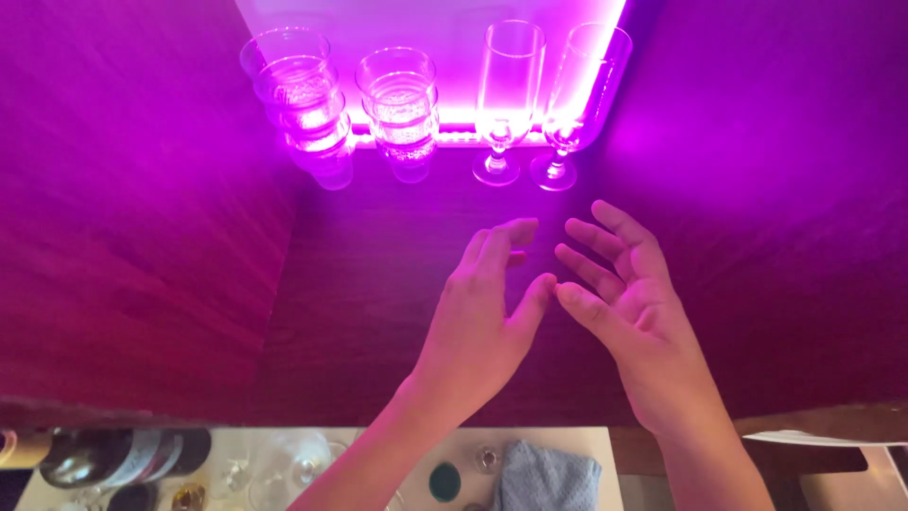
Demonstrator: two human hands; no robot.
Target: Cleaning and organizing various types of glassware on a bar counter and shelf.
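- Overhead, from the head camera: two bare hands hover above a dark wooden shelf washed in magenta light from a glowing strip at the back.
- Beyond the fingertips, along the lit strip, stand two stacks of tumblers, the left tumbler stack and the right tumbler stack, each leaning slightly toward the camera.
- Just beside them, ahead of the right hand's fingers, stand two stemmed flutes, the left flute and the right flute. Both are upright on their feet, long axes running from base to rim, mouths up; the right one appears tilted a little outward.
- Nothing lies between the fingers and the glasses; the stretch of shelf there is bare wood.
- Left hand: fingers loosely extended and close together, pointing toward the flutes, gripping nothing; thumb spread to the side.
- Right hand: palm turned inward, fingers spread and gently curled, empty. Its thumb tip lies touching or all but touching the left thumb; which of the two cannot be told.
- Both hands are well short of the glasses, the flutes being nearest.
- Behind the wrists, below the shelf edge, a white surface carries dark bottles lying on their sides, small clear glasses and a folded grey-blue cloth.
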